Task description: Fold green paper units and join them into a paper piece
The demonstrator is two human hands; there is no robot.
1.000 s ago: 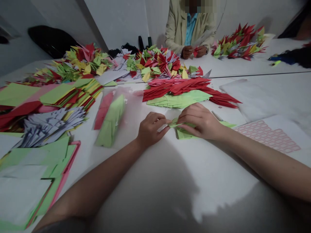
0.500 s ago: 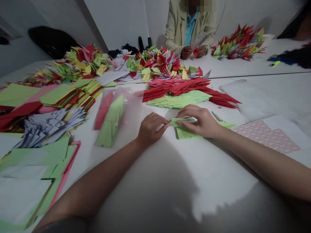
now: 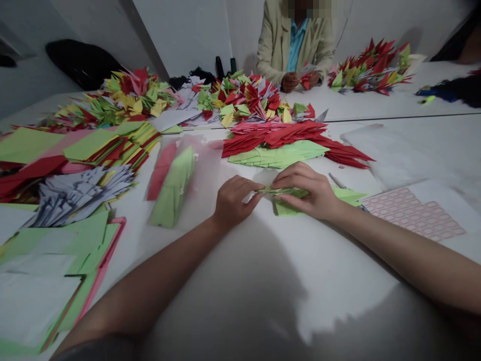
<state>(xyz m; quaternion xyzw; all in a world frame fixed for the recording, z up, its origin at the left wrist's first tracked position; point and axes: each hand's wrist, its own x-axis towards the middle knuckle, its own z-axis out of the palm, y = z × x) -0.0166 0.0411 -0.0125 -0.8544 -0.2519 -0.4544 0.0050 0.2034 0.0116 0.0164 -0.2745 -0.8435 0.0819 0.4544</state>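
My left hand (image 3: 236, 198) and my right hand (image 3: 304, 190) are close together over a white table (image 3: 338, 260). Both pinch a folded strip of light green paper (image 3: 280, 190), the left at its left tip and the right from above. Beneath the right hand lie more pieces of green paper (image 3: 287, 208), partly hidden by my fingers. A flat bundle of folded green paper (image 3: 280, 154) and a heap of red folded pieces (image 3: 274, 138) lie just beyond my hands.
Left of my hands are a transparent bag (image 3: 173, 185) holding green and red paper, colored paper stacks (image 3: 97, 145), and grey folded pieces (image 3: 82, 190). A pink-printed sheet (image 3: 413, 213) lies right. Opposite, a person's hands (image 3: 300, 80) hold red paper beside mixed folded piles (image 3: 244, 95).
The green strip now lies flatter and tighter between my fingers. My right fingers have shifted along it, and the view has moved slightly.
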